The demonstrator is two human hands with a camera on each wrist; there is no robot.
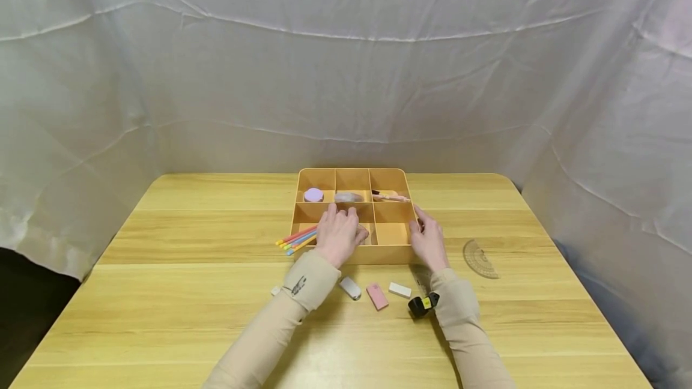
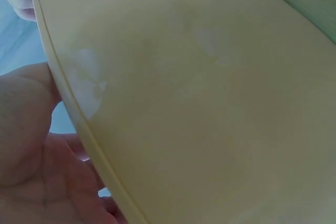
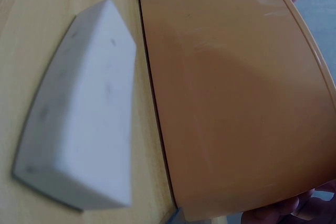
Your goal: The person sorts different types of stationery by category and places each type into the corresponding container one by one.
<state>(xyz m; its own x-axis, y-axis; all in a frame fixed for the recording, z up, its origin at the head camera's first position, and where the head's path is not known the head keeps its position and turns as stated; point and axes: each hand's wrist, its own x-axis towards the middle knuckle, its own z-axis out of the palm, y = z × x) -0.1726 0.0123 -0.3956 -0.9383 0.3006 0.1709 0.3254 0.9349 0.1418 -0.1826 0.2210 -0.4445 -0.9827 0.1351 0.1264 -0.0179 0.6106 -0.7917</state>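
Note:
A divided tan tray (image 1: 354, 254) stands on the table, its compartments in two rows. My left hand (image 1: 339, 236) reaches over the front wall into the front middle compartment; its fingertips are hidden there, and whatever they touch does not show. My right hand (image 1: 430, 240) grips the tray's right wall, its thumb at the rim. Several colored pencils (image 1: 297, 239) lean out of the front left compartment, beside the left hand. Behind them sit a round lilac case (image 1: 313, 195), a translucent item (image 1: 348, 197) and pinkish pens (image 1: 390, 197) in the back row.
Before the tray lie a white and grey oblong item (image 1: 350, 288), a pink block (image 1: 376, 296) and a white eraser (image 1: 400, 290). A clear protractor (image 1: 480, 259) lies to the right. A dark clear-edged item (image 1: 420, 278) is partly under the right wrist, near its black camera (image 1: 423, 305).

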